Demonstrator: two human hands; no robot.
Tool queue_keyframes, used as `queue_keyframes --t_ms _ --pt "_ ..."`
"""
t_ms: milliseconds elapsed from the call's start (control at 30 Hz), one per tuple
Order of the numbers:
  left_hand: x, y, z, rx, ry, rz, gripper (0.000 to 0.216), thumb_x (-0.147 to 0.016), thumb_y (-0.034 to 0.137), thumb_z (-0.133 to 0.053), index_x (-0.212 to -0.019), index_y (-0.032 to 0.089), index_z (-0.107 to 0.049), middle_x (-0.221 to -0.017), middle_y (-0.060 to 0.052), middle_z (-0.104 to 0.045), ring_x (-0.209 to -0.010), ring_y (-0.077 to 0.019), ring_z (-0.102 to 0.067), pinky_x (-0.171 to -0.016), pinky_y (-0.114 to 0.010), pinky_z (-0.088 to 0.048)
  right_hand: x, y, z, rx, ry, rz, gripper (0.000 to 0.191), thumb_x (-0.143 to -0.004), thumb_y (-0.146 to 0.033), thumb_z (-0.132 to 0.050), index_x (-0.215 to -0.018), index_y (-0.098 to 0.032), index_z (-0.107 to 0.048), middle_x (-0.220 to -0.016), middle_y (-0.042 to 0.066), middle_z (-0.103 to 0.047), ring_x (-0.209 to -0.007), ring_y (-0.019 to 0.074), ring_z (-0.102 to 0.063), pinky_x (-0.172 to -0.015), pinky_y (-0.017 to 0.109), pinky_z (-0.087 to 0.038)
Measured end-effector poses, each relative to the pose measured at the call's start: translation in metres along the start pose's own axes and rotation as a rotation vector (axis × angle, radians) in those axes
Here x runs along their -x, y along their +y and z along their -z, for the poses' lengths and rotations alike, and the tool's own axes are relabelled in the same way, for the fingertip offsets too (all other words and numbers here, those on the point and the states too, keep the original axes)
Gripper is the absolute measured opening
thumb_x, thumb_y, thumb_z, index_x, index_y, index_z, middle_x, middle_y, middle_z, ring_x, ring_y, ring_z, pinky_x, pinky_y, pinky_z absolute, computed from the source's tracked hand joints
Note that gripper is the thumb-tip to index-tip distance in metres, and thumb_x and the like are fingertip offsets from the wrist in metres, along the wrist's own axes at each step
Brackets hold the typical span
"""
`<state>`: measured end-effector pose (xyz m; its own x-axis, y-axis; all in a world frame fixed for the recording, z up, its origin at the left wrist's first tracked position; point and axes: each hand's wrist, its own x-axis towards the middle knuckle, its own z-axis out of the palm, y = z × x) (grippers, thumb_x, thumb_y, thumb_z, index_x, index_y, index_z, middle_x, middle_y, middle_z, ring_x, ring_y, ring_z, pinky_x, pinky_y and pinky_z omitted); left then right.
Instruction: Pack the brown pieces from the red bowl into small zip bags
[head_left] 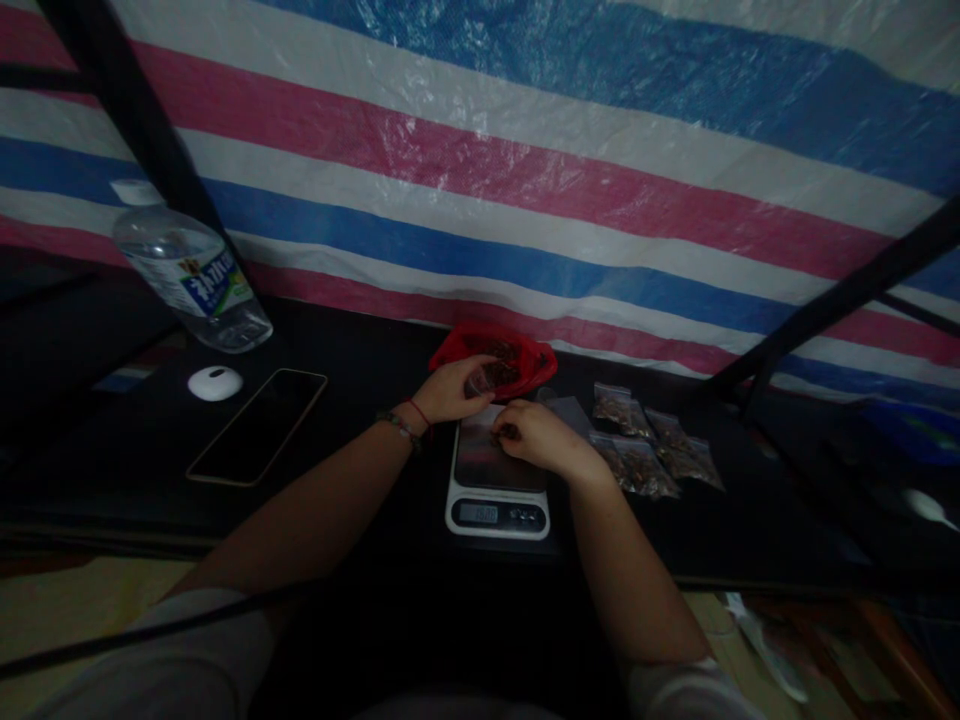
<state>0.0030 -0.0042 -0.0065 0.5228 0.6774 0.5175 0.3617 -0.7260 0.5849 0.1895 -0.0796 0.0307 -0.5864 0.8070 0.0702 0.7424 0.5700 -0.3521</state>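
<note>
A small digital scale [496, 512] sits on the dark table in front of me, its display lit. My left hand [450, 390] is curled around a small clear bag of brown bits, held just in front of a red plastic bag [525, 352] behind the scale. My right hand [538, 437] rests over the scale's platform, fingers pinched on a few of the brown bits. Several filled clear packets [651, 448] lie to the right of the scale.
A phone [259, 425] lies face up at the left, with a white round object [215, 383] and a water bottle [191, 275] beyond it. A striped tarp [525, 160] hangs behind the table. Black frame bars [840, 300] slant at both sides.
</note>
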Motion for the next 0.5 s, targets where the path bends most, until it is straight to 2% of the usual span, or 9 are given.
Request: queue_keyframes --t_ms 133,367,500 --pt "0.0 0.001 0.001 0.003 0.003 -0.009 0.055 -0.076 0.03 -0.063 -0.127 0.014 -0.05 -0.102 -0.009 -0.067 -0.092 -0.0204 -0.064 -0.084 -0.034 -0.049 0.004 0.005 0.005 -0.081 0.065 0.014 0.018 -0.071 -0.004 -0.06 -0.081 -0.016 -0.069 -0.08 0.004 -0.066 -0.073 0.0142 -0.059 -0.07 0.026 -0.045" --pt "-0.001 0.017 0.005 -0.014 -0.117 -0.09 0.059 -0.071 0.03 -0.066 -0.126 0.015 -0.051 -0.102 -0.008 -0.067 -0.09 -0.0208 -0.064 -0.082 -0.034 -0.05 0.0 0.007 0.012 -0.282 0.434 0.059 0.014 -0.074 -0.012 -0.061 -0.085 -0.019 -0.068 -0.088 0.004 -0.064 -0.076 0.014 -0.061 -0.067 0.026 -0.05" --pt "-0.002 0.027 0.003 -0.029 -0.141 -0.151 0.051 -0.07 0.027 -0.064 -0.119 0.016 -0.055 -0.111 -0.01 -0.065 -0.099 -0.0229 -0.063 -0.086 -0.035 -0.049 -0.009 0.002 0.005 -0.293 0.526 0.079 0.013 -0.077 -0.015 -0.062 -0.086 -0.019 -0.069 -0.09 0.005 -0.065 -0.084 0.0167 -0.062 -0.073 0.029 -0.052"
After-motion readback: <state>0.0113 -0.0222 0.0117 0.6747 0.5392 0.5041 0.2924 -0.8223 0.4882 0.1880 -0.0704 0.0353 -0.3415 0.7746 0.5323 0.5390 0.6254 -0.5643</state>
